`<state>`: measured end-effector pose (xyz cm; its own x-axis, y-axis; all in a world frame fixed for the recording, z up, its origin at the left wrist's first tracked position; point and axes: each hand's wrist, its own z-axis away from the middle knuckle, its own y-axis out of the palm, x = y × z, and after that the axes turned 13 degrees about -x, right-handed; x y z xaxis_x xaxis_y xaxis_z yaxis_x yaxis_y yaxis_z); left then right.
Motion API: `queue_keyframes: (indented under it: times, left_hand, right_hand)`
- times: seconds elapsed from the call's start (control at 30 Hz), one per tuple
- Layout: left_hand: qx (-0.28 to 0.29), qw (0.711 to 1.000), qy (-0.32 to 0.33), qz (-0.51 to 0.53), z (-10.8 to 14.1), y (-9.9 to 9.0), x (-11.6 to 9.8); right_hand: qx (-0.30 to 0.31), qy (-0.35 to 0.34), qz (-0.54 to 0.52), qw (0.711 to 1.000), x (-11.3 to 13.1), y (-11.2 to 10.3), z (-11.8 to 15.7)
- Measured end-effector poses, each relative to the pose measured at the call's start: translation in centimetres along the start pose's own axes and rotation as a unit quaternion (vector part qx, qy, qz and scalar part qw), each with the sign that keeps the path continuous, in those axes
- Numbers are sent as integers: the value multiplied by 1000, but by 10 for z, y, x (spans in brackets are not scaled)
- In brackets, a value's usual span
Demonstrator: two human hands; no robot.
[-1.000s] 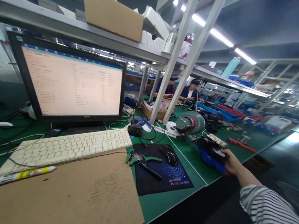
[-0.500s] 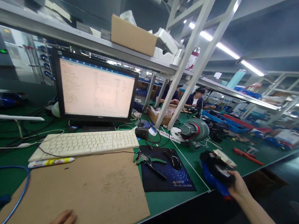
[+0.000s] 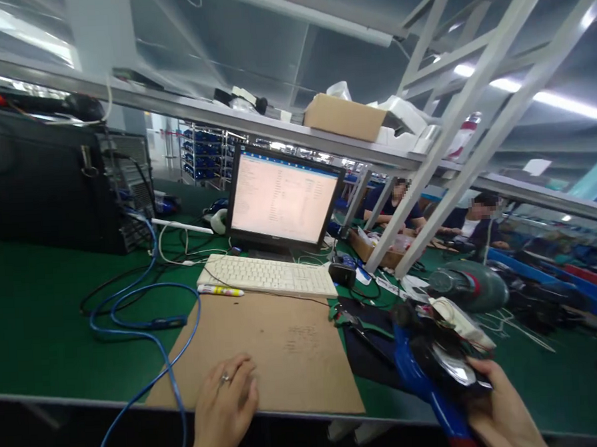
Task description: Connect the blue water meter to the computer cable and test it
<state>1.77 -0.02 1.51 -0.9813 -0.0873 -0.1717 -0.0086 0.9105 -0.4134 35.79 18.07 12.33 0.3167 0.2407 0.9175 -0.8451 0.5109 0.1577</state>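
My right hand [image 3: 502, 399] grips a blue-and-black device [image 3: 419, 370] with a shiny round part and a red end; motion blurs it, so its exact kind is hard to make out. It is held tilted over the right side of the dark mouse pad [image 3: 360, 350]. My left hand [image 3: 227, 397], with a ring on one finger, rests on the brown cardboard sheet [image 3: 296, 377] near its front edge, fingers loosely bent and nothing in them. Green-handled pliers [image 3: 361, 327] lie on the pad, partly behind the device.
Behind the cardboard are a white keyboard [image 3: 266, 275], a yellow-and-white pen [image 3: 220, 290] and a monitor [image 3: 284, 201]. A blue cable [image 3: 159, 344] loops at left, beside a black computer case [image 3: 51, 183]. A grey-green motor [image 3: 469, 284] stands at right. Two people sit beyond the shelf posts.
The view has swung left, bringing the computer case and blue cable into sight. My right hand has brought the device leftward over the mouse pad. The left hand stays on the cardboard.
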Motion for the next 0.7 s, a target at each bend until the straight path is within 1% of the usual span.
queue_keyframes:
  times: [0.1,0.17,0.23,0.3,0.37,0.43,0.47,0.5,0.57,0.63,0.7]
  left_hand:
    - [38,997,-55,47,-3,-12,-2]
    - [52,993,-84,68,-8,-23,3]
    - [42,990,-115,68,-15,-37,13]
    - [25,985,-166,47,-25,-51,32]
    - [31,970,-242,9,-37,-63,56]
    - [73,948,-307,-37,-47,-70,82]
    - [100,939,-323,-60,-52,-72,93]
    - [125,933,-327,-80,-55,-72,104]
    - [175,927,-312,-109,-60,-68,119]
    - [218,926,-280,-129,-63,-61,128]
    - [250,925,-244,-150,-65,-53,132]
  right_hand:
    - [82,58,3,995,-25,51,54]
    - [129,99,4,987,-44,80,84]
    - [160,141,1,977,-64,101,108]
    - [185,167,-14,968,-82,118,125]
    - [209,176,-35,961,-96,129,138]
    - [228,188,-43,954,-108,136,146]
    - [234,194,-43,952,-113,139,148]
    - [239,198,-44,950,-117,140,150]
    - [245,197,-43,948,-125,142,151]
    - [259,181,-43,948,-131,143,151]
    - [266,153,-39,951,-136,143,151]
